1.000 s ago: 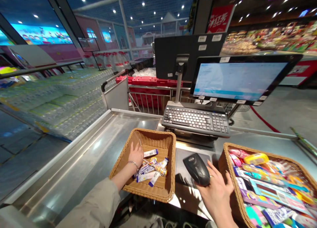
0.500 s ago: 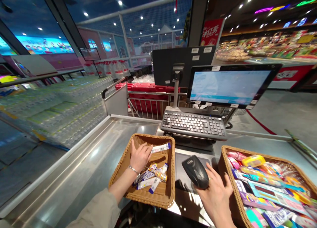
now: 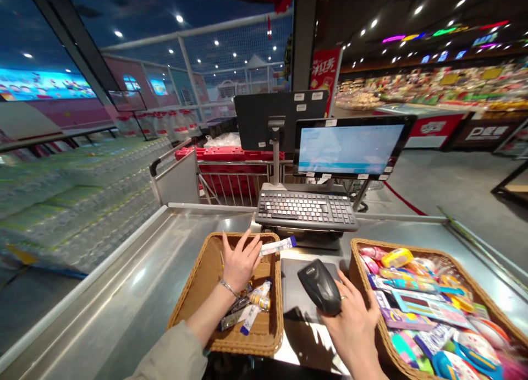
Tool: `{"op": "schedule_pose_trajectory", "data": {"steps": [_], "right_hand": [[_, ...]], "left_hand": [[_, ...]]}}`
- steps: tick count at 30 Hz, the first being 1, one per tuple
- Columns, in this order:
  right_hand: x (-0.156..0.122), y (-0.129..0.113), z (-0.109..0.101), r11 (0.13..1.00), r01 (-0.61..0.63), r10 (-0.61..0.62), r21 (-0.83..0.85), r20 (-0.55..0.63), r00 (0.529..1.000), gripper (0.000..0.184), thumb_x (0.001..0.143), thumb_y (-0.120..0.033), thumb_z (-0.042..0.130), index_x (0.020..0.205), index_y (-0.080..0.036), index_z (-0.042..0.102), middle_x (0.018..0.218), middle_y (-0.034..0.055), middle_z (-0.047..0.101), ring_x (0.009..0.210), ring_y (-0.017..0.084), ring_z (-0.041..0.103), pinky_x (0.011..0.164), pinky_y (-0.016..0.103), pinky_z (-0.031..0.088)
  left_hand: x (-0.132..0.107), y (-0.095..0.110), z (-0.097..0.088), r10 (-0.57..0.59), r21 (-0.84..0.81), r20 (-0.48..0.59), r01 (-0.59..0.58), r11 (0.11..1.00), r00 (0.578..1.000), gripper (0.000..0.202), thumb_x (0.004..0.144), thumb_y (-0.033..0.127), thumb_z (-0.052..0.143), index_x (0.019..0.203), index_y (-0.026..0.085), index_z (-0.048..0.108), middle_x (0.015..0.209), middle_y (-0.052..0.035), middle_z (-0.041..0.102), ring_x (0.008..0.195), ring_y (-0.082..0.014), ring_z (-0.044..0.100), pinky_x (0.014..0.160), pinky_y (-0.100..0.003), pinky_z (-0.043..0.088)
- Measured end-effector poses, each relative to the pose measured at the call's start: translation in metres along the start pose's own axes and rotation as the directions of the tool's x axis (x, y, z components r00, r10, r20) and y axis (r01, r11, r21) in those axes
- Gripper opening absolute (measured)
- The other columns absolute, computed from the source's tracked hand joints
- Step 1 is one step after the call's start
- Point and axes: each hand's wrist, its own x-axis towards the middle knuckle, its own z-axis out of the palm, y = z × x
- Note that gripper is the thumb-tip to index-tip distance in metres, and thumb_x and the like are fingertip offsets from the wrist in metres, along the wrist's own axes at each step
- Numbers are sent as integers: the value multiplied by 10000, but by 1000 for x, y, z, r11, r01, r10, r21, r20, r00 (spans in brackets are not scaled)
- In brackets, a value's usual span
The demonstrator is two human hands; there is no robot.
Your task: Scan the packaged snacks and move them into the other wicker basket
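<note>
My left hand (image 3: 240,262) is raised over the left wicker basket (image 3: 202,284) and pinches a long white and blue candy packet (image 3: 277,245) that sticks out to the right over the basket's rim. My right hand (image 3: 350,322) grips a black handheld barcode scanner (image 3: 320,285) above the dark pad between the two baskets. A few similar packets (image 3: 251,306) lie in the bottom of the left basket. The right wicker basket (image 3: 355,259) is packed with several colourful packets and toys.
A grey keyboard (image 3: 306,210), a lit touchscreen (image 3: 350,148) and a back-facing black monitor (image 3: 268,119) stand behind the baskets on the steel checkout counter (image 3: 144,281). Red shopping baskets (image 3: 225,154) and a metal rail lie beyond. Stacked bottled water fills the left.
My left hand has lifted a packet out of the left basket and carried it up and right toward the scanner. My right hand with the scanner has barely shifted.
</note>
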Motion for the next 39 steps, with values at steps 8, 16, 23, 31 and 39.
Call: {"op": "schedule_pose_trajectory", "data": {"steps": [8,16,23,31,39], "right_hand": [[-1,0,-11,999,-25,24,-40,-11,1000,147,779,-310,560,887,-243,633,1061,45,712,1150,280,583,1100,575,135],[-3,1,-19,995,-67,68,-75,14,998,162,760,-269,596,915,-249,639,1084,37,702,1172,285,571,1107,571,142],[-3,-1,-25,994,-78,77,-71,-12,997,142,749,-236,594,886,-245,629,1074,32,707,1177,276,569,1116,559,134],[-7,3,-24,993,-50,46,-107,-36,998,207,730,-249,602,936,-253,625,1061,20,712,1159,271,578,1102,542,127],[-12,11,-25,987,10,-16,-157,-38,999,247,723,-263,599,969,-259,623,1067,16,710,1162,269,576,1109,522,101]], "left_hand": [[15,14,8,40,-70,-32,-42,997,999,210,904,281,606,1103,253,667,1160,-26,716,1253,-299,547,1106,-745,-61],[23,22,14,73,-120,-43,-78,990,996,218,920,264,578,1117,258,669,1099,-40,739,1258,-306,543,1094,-756,-60],[27,28,11,91,-127,-70,-99,987,993,223,922,278,579,1125,270,672,1076,-36,746,1251,-309,548,1093,-754,-69],[29,33,9,114,-117,-92,-124,985,989,216,930,296,568,1118,264,670,1071,-38,747,1232,-315,564,1090,-759,-59],[33,39,9,125,-111,-101,-136,984,987,219,931,283,565,1126,265,665,1080,-32,745,1232,-303,565,1113,-731,-51]]}}
